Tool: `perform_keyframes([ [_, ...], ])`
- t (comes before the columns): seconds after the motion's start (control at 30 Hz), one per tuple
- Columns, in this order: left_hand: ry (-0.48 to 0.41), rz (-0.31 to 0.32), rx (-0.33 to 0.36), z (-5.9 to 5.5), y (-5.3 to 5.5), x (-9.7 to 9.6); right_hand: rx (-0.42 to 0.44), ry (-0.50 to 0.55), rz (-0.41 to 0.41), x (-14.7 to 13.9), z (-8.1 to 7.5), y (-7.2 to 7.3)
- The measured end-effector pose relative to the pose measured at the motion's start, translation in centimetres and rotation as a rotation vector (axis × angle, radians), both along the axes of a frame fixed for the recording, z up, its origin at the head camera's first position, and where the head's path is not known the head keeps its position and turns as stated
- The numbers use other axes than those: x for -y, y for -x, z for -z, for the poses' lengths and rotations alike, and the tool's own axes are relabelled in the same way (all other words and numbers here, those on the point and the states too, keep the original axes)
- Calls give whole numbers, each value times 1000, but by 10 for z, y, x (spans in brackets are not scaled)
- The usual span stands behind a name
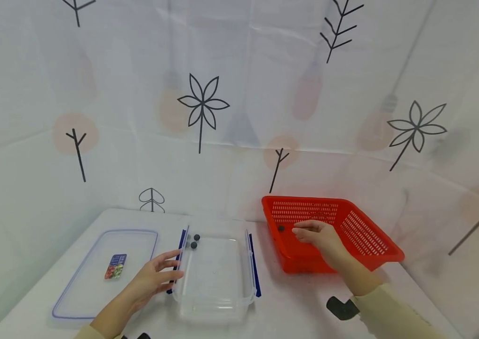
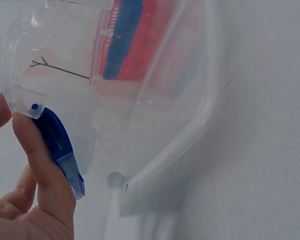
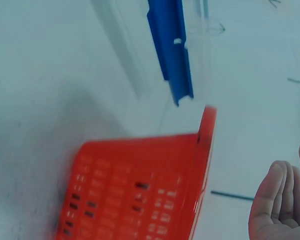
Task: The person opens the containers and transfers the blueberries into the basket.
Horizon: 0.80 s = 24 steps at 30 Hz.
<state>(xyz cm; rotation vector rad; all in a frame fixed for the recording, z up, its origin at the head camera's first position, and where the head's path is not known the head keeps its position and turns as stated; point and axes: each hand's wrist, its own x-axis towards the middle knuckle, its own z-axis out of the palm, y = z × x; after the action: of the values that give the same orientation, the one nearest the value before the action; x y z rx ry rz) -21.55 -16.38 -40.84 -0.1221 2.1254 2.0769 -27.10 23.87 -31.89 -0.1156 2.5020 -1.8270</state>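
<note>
A clear plastic box (image 1: 214,301) with blue side latches stands in the middle of the table. Two small dark balls (image 1: 194,245) lie inside it at the far left. My left hand (image 1: 156,278) touches the box's left rim with spread fingers, beside a blue latch (image 2: 60,140) that hangs down. Over the red basket (image 1: 307,263) is my right hand (image 1: 317,238), its fingers bent slightly and nothing seen between them. Another dark ball (image 1: 281,228) lies in the basket, just left of those fingertips. In the right wrist view the thumb stands apart from the fingers (image 3: 280,195).
A clear lid (image 1: 83,282) with a blue edge lies flat at the left, bearing a colourful label (image 1: 115,266). The white table (image 1: 286,310) meets a hanging patterned cloth (image 1: 231,179) behind the box and basket. A dark strap (image 1: 341,308) circles the right wrist.
</note>
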Motion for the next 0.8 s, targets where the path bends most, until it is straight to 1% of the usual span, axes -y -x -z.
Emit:
perform_keyframes([
  [0.17,3,-3,5,-1,0,-1,-32,22,-41,21,2,-1],
  [0.33,8,-18,11,-2,-1,-2,-45,42,-34,44,3,1],
  [0.6,9,-14,9,-1,0,-2,-54,93,-77,76,9,12],
  [0.7,7,-10,10,-2,0,-2,-44,97,-89,88,10,16],
  [0.8,5,-4,10,-3,-1,-1,-41,71,-107,100,8,19],
])
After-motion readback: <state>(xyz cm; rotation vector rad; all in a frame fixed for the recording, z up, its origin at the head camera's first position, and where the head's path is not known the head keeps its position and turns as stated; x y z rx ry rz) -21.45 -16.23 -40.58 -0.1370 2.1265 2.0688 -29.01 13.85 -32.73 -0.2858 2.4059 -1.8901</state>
